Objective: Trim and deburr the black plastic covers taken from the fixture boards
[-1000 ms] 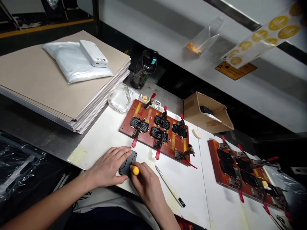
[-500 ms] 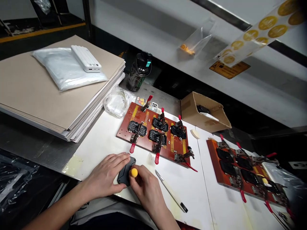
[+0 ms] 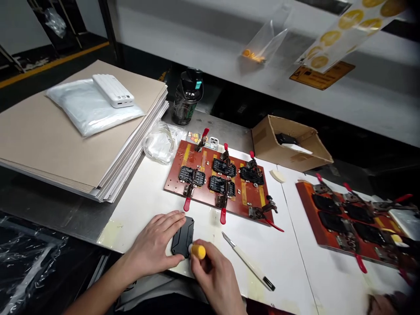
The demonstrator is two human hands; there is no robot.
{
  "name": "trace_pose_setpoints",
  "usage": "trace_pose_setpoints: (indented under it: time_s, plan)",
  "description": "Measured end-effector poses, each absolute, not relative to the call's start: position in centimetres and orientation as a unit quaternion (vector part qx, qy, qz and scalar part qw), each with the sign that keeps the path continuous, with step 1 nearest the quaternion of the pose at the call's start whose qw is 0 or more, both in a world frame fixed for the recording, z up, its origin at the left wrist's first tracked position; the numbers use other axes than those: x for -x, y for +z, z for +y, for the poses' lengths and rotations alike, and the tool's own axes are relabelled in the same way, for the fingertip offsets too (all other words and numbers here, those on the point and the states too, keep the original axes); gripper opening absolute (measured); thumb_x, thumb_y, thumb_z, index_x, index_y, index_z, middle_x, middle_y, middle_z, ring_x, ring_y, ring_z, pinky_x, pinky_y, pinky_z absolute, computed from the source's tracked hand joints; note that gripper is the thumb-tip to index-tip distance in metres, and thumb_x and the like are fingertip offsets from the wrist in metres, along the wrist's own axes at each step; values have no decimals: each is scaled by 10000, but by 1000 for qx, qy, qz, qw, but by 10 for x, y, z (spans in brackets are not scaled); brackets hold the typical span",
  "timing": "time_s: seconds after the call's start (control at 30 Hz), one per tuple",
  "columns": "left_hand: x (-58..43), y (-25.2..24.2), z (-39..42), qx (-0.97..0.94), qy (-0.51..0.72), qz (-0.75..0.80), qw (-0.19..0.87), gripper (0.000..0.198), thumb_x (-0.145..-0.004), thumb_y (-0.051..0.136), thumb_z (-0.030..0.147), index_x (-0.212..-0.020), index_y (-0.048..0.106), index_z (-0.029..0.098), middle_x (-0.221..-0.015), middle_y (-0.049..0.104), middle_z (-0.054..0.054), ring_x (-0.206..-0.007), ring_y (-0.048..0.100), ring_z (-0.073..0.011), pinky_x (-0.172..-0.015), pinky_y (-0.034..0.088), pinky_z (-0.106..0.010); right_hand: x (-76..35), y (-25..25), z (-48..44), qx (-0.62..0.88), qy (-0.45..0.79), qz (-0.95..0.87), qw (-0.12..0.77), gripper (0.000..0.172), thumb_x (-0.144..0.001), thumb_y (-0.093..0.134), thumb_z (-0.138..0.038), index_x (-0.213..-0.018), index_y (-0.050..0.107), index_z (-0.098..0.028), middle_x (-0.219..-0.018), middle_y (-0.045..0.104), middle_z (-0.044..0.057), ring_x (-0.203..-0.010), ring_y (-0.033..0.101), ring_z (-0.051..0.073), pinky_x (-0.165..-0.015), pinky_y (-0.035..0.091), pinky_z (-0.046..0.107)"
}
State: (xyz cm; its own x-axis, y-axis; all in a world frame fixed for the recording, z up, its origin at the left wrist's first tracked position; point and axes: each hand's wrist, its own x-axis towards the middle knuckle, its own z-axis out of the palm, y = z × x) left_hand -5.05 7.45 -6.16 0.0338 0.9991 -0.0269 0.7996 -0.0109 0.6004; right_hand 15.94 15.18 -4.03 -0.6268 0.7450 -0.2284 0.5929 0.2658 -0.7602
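A dark grey, flat rectangular plastic cover [image 3: 183, 236] lies on the white table top in front of me. My left hand [image 3: 155, 240] steadies it, fingers along its far left side and thumb at the near edge. Between the fingertips of my right hand [image 3: 215, 271] is a small tool with a yellow rounded handle [image 3: 198, 251]; its pale tip meets the cover's near right corner. Too little of the tip shows to tell its kind. Right of that hand lies a craft knife [image 3: 249, 262] with a white handle.
Beyond my hands sits a red-brown fixture board [image 3: 215, 175] with black parts under red-handled clamps. A second such board [image 3: 308, 214] stands right, a person's hand [image 3: 387, 302] near it. A cardboard box [image 3: 262, 138], drink bottle [image 3: 184, 103] and cardboard sheet stack [image 3: 75, 166] surround the workspace.
The yellow-handled tool has tipped over from nearly end-on to slanting, at the cover's near right corner. My view has turned slightly, and another person's hand now shows at lower right.
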Motion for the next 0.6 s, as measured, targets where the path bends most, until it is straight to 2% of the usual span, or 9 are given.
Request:
trace_pose_setpoints:
  time_s: [0.07, 0.23, 0.3, 0.43, 0.5, 0.6]
  plan:
    - [50, -61, 74, -683, 202, 661, 236, 822, -790, 696, 322, -1526, 332, 275, -1623, 397, -15, -1499, 355, -237, -1207, 388, -476, -160, -37, 152, 416, 448, -788, 67, 118, -940, 563, -271, -1039, 627, -261, -811, 624, -24, -638, 561, 139, -610, 459, 239]
    - [49, -68, 74, -696, 196, 664, 189, 799, -837, 644, 303, -1552, 290, 261, -1622, 400, -42, -1491, 376, -270, -1177, 427, -500, -135, -41, 178, 445, 382, -797, 146, 165, -936, 534, -228, -1081, 615, -234, -897, 635, 6, -713, 579, 151, -701, 468, 268]
    - [50, -72, 73, -705, 197, 661, 167, 803, -844, 645, 311, -1558, 281, 253, -1609, 423, -52, -1476, 403, -275, -1161, 448, -488, -130, -44, 180, 442, 369, -804, 152, 176, -931, 519, -206, -1076, 616, -225, -911, 631, 17, -757, 593, 158, -722, 471, 268]
    - [53, -83, 70, -730, 209, 641, 110, 825, -833, 670, 349, -1559, 294, 242, -1578, 469, -71, -1420, 485, -280, -1104, 501, -441, -144, -46, 158, 405, 353, -833, 133, 309, -829, 561, -172, -1125, 617, -242, -943, 640, 24, -847, 623, 178, -765, 485, 261]
    - [55, -94, 69, -740, 221, 631, 68, 835, -822, 680, 386, -1557, 309, 251, -1557, 498, -77, -1370, 541, -293, -1049, 533, -427, -153, -49, 146, 389, 339, -850, 110, 350, -750, 620, -201, -1096, 621, -251, -920, 646, 10, -813, 626, 175, -720, 480, 242]
    - [58, -117, 73, -756, 244, 607, 23, 866, -812, 689, 461, -1565, 302, 282, -1514, 551, -72, -1314, 594, -302, -986, 555, -398, -152, -62, 142, 402, 311, -857, 83, 244, -741, 665, -295, -974, 617, -244, -840, 642, -15, -716, 613, 154, -625, 452, 219]
